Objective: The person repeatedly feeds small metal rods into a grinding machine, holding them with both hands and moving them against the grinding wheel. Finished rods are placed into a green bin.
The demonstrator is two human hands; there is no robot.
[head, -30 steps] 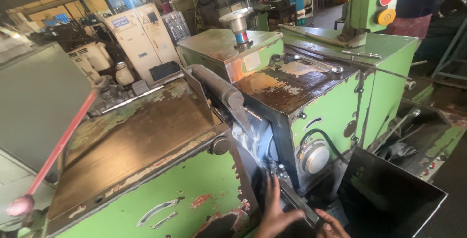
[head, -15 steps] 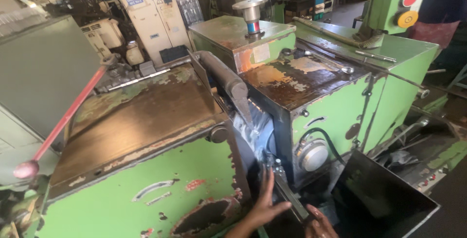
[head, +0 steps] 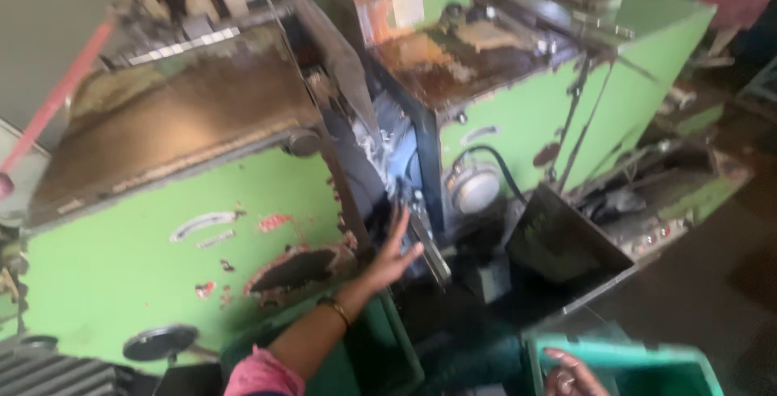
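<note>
- I read the picture through motion blur, so edges and small fittings on the green machine are soft.
- My left hand is stretched out, fingers straight and slightly spread, tips reaching into the dark gap between the two green housings.
- A narrow metal strip slants down out of that gap just beside my left hand; I cannot tell whether the palm touches it or only lies alongside.
- What sits deeper in the gap is too dark and smeared for me to make out, beyond a bluish wet-looking patch.
- My right hand is cut off by the bottom edge; it rests at the rim of a teal plastic bin, and I cannot tell how its fingers are set.
- The bin is also cropped, only its top corner showing.
- Count: two hands, one bangle on the left wrist, one pink sleeve, one black tray right of the strip, one red-handled lever at far left.
</note>
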